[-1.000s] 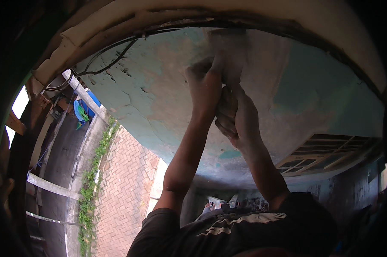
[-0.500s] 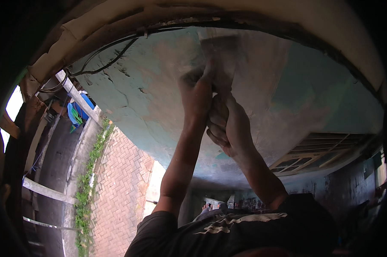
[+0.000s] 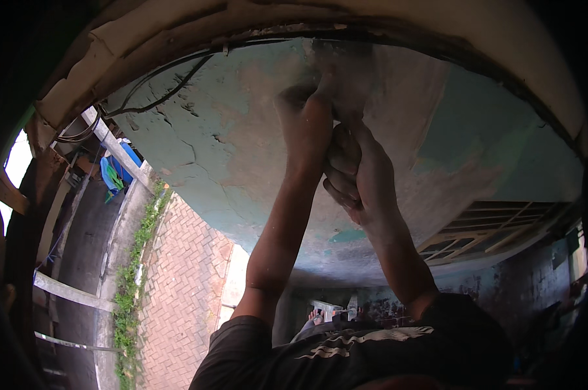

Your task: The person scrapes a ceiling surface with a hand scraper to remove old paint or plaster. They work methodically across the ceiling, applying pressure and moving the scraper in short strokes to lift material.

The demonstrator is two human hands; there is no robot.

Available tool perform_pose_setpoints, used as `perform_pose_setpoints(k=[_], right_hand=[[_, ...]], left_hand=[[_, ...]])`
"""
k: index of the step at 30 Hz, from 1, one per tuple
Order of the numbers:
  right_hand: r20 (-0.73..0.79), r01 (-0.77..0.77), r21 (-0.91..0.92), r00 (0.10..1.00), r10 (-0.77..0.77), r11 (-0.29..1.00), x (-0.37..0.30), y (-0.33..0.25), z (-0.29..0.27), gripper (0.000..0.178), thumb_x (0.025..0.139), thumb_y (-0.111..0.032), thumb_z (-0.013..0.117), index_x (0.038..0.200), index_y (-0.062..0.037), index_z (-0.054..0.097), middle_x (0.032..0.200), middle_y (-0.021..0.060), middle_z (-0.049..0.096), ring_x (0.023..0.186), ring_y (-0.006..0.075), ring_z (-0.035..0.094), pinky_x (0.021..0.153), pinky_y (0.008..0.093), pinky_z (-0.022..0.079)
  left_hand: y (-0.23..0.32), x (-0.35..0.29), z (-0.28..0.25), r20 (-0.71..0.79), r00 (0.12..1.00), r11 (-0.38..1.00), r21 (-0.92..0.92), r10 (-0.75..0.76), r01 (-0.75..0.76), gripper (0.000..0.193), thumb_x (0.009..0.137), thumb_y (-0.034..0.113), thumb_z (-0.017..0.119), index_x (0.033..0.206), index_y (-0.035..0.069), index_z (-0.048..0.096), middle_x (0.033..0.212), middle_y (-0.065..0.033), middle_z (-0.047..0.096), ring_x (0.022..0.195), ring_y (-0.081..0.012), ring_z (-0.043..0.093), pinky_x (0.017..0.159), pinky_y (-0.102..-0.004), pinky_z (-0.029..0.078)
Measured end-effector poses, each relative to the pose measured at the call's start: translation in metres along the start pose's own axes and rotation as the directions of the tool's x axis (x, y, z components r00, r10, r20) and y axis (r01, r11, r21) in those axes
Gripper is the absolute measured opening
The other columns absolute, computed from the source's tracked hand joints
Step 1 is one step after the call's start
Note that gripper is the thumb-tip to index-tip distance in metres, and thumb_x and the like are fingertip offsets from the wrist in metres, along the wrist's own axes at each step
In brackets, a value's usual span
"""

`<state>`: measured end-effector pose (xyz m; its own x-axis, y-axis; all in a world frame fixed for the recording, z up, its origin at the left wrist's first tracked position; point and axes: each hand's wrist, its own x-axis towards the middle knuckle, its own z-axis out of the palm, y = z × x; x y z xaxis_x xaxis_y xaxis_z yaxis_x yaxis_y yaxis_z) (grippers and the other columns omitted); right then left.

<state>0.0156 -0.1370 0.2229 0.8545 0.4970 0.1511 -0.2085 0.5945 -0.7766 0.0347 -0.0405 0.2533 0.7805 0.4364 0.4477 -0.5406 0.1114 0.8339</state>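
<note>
Both arms are stretched up toward a wall [image 3: 242, 169] of peeling pale green paint with bare grey-brown patches. A broad flat tool that looks like a scraper [image 3: 349, 91] lies against the upper wall, smeared by motion. My left hand [image 3: 310, 120] is high on it, thumb pointing up along the blade, with the other fingers partly hidden and blurred. Lower and to the right, my right hand [image 3: 359, 166] is closed with its fingers curled around the tool's lower end, where the handle is hidden. A dark, blurred patch shows at the blade's upper edge.
Black cables [image 3: 170, 97] run along the wall's upper left under the roof edge [image 3: 274, 32]. A slatted window [image 3: 495, 224] is at the lower right. Down to the left lie brick paving [image 3: 177, 273], a grass strip [image 3: 133, 292] and blue and green items [image 3: 115, 172].
Both hands and the scraper have shifted slightly up and to the right along the wall. The grip looks the same.
</note>
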Motion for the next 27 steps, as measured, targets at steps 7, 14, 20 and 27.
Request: perform_pose_setpoints(k=[7, 14, 20, 27], right_hand=[[0.009, -0.035, 0.062, 0.999, 0.034, 0.997, -0.006, 0.009, -0.014, 0.048, 0.108, -0.043, 0.04, 0.067, -0.0174, 0.041, 0.046, -0.0085, 0.028, 0.028, 0.0053, 0.019, 0.026, 0.0227, 0.018], [-0.056, -0.023, -0.052, 0.998, 0.02, 0.998, -0.01, 0.025, -0.021, 0.047, 0.108, -0.046, 0.035, 0.071, -0.0177, 0.042, 0.046, -0.0089, 0.026, 0.028, 0.0051, 0.02, 0.026, 0.0225, 0.019], [-0.024, 0.015, -0.014, 1.0, -0.015, 1.0, 0.002, 0.011, -0.01, 0.047, 0.108, -0.045, 0.035, 0.071, -0.0176, 0.043, 0.046, -0.0085, 0.027, 0.028, 0.0046, 0.02, 0.025, 0.0212, 0.019], [0.039, -0.005, -0.007, 0.999, 0.005, 1.0, 0.001, 0.005, 0.002, 0.049, 0.107, -0.047, 0.038, 0.068, -0.0181, 0.042, 0.048, -0.009, 0.026, 0.029, 0.0038, 0.02, 0.026, 0.0221, 0.016]], left_hand=[[-0.03, 0.002, 0.001, -0.135, 0.982, 0.991, 0.0, 0.129, -0.131, 0.041, 0.093, 0.025, 0.065, 0.07, -0.008, 0.066, 0.062, -0.0046, 0.06, 0.059, -0.0102, 0.052, 0.058, -0.0293, 0.041], [-0.036, -0.008, -0.009, -0.006, 1.0, 0.999, 0.026, -0.027, 0.028, 0.04, 0.094, 0.024, 0.067, 0.069, -0.008, 0.065, 0.062, -0.0039, 0.061, 0.066, -0.0108, 0.056, 0.063, -0.0303, 0.044], [-0.014, 0.0, -0.004, 0.002, 1.0, 0.999, -0.05, -0.004, 0.004, 0.041, 0.093, 0.027, 0.068, 0.072, -0.008, 0.065, 0.065, -0.0061, 0.06, 0.063, -0.0109, 0.052, 0.06, -0.03, 0.042], [-0.011, 0.003, -0.008, -0.089, 0.995, 0.996, -0.069, 0.049, -0.055, 0.042, 0.092, 0.028, 0.07, 0.07, -0.008, 0.064, 0.062, -0.0048, 0.058, 0.06, -0.0104, 0.052, 0.059, -0.0277, 0.042]])
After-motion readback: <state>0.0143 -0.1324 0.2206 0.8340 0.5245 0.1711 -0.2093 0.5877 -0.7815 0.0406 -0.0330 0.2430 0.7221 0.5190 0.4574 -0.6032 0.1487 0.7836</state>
